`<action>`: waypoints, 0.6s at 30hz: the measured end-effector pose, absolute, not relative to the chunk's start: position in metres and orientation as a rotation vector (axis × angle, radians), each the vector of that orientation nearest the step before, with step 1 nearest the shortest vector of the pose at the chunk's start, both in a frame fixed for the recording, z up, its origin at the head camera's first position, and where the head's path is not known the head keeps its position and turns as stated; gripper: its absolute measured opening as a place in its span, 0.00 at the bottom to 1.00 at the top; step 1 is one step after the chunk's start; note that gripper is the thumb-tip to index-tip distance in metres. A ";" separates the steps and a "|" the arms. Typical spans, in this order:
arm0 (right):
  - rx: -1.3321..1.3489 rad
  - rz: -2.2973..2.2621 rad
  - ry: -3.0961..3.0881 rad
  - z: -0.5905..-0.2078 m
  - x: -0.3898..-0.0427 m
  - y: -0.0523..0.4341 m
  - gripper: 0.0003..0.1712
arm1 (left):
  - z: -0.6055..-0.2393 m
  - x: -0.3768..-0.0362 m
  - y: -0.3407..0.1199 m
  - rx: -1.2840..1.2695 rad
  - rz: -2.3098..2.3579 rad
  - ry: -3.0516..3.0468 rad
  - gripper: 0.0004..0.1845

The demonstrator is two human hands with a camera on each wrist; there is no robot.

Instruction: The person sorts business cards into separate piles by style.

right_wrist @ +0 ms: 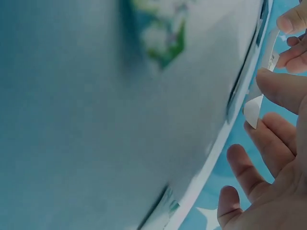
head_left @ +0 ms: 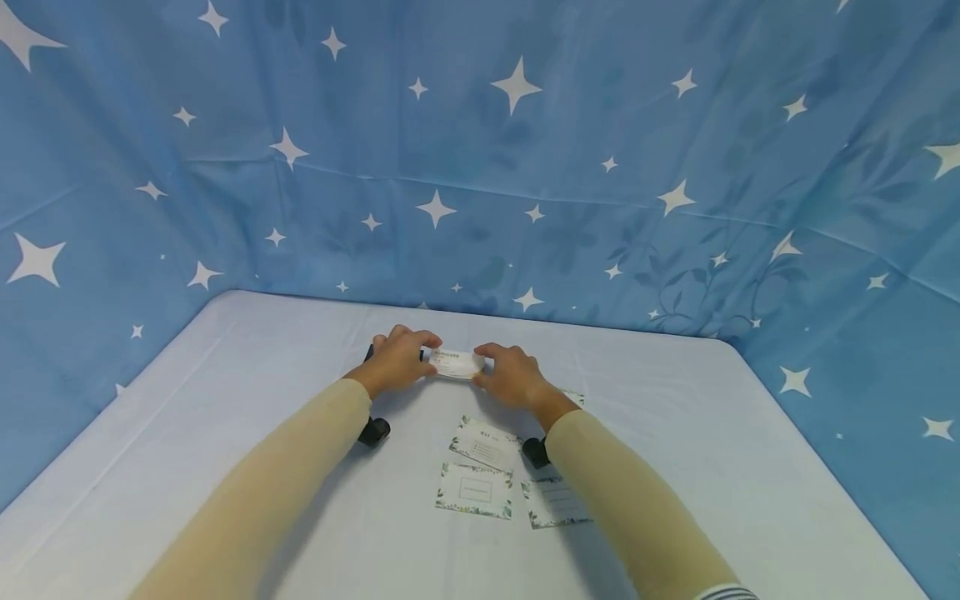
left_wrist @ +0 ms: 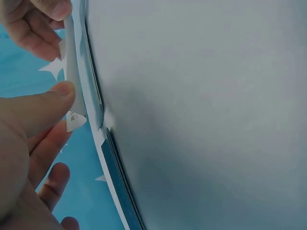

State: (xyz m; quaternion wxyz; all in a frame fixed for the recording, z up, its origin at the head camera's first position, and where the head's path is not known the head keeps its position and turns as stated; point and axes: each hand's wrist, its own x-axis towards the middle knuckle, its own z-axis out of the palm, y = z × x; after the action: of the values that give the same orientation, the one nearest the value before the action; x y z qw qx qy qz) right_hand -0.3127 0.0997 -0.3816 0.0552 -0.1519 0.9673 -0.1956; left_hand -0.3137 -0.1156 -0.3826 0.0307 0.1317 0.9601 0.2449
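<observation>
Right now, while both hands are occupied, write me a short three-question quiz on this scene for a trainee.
1. What borders the loose cards on the table? A) Black stripes B) Leafy pattern C) Red dots
2. True or false: the left hand and right hand both pinch the white paper.
3. In the head view, do the loose cards lie nearer to or farther from the person than the white paper?

Key: 1. B; 2. True; 3. Nearer.
</observation>
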 end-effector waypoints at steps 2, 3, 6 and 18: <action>-0.450 -0.553 2.930 -0.383 -0.316 0.098 0.31 | -0.384 -0.316 -0.115 0.398 0.762 2.948 0.24; -0.445 -0.530 2.928 -0.384 -0.317 0.098 0.31 | -0.384 -0.317 -0.115 0.392 0.764 2.940 0.24; -0.427 -0.482 2.913 -0.387 -0.320 0.097 0.32 | -0.385 -0.318 -0.114 0.366 0.769 2.920 0.25; -0.327 -0.506 2.867 -0.388 -0.326 0.095 0.38 | -0.386 -0.323 -0.113 0.330 0.644 2.879 0.32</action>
State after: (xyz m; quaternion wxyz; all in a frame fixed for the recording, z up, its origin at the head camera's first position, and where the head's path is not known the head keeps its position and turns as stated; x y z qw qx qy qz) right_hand -0.3258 0.0949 -0.3876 0.1060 -0.1111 0.9731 -0.1717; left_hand -0.3232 -0.1125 -0.3864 0.0865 0.1107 0.9662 0.2162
